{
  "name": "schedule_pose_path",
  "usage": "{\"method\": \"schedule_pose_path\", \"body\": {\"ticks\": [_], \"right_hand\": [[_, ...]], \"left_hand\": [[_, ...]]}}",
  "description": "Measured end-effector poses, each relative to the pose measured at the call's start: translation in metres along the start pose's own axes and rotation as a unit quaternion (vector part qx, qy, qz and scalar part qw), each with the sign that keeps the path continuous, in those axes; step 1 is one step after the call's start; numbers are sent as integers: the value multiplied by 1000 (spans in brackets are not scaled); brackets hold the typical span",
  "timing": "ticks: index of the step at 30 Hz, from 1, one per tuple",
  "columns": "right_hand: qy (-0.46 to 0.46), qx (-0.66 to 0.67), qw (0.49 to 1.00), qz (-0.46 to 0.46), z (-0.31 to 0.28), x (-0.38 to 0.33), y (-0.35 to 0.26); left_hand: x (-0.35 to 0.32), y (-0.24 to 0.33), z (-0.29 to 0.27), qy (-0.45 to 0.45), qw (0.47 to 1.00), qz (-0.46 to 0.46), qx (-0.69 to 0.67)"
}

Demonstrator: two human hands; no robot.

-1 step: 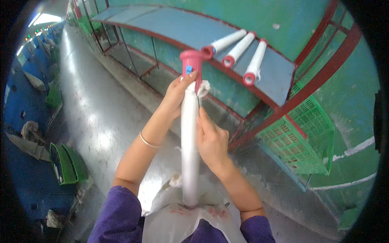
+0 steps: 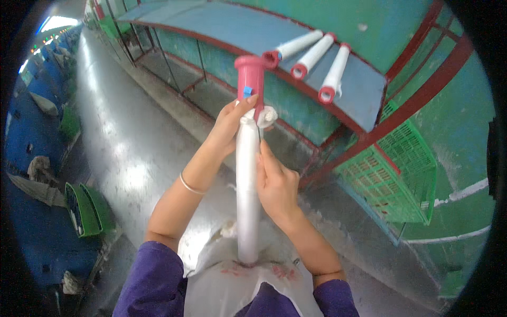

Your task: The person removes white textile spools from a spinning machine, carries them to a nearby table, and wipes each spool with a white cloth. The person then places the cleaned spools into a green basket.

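Note:
A long tube wound in white material (image 2: 247, 185) runs upright from my apron to a red-pink flanged end (image 2: 250, 74). My left hand (image 2: 232, 121) is closed round it just below the flange, thumb under a small blue tab (image 2: 247, 91). My right hand (image 2: 277, 182) is closed beside the white part, on a thin dark rod-like tool (image 2: 260, 133) that points up along the tube. Its tip is hidden near a bunched white tuft (image 2: 268, 116) at the pink end's right side.
Three similar white tubes with red ends, one a white tube (image 2: 334, 74), lie on a blue-topped bench (image 2: 211, 24) with a red frame. Green plastic crates (image 2: 391, 174) stand at right. Another green container (image 2: 84, 211) is at left, beside a shiny grey floor (image 2: 127, 137).
The pink end sits slightly higher in view, and the white tuft beside it bulges out a little more. Both hands keep their grip.

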State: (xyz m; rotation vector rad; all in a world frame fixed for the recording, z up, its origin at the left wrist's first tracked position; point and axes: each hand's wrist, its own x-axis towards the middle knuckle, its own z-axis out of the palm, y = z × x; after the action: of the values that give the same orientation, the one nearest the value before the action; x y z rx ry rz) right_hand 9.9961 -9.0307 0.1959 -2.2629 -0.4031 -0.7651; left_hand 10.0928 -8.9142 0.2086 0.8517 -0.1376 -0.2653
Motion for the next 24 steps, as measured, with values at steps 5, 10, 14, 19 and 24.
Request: {"method": "schedule_pose_path", "body": {"ticks": [5, 10, 14, 19, 24], "right_hand": [[-176, 68, 982, 16, -17, -121, 12], [-273, 179, 944, -49, -62, -169, 32], [-197, 146, 958, 150, -96, -116, 41], [-157, -183, 931, -275, -132, -17, 41], [-251, -163, 940, -165, -150, 12, 33]], "left_hand": [[-81, -67, -43, 69, 996, -52, -24], [-169, -126, -47, 145, 955, -246, 79], [-176, -136, -26, -40, 986, -99, 127], [-151, -118, -5, -300, 917, -35, 259], [-91, -79, -2, -392, 879, -144, 231]]}}
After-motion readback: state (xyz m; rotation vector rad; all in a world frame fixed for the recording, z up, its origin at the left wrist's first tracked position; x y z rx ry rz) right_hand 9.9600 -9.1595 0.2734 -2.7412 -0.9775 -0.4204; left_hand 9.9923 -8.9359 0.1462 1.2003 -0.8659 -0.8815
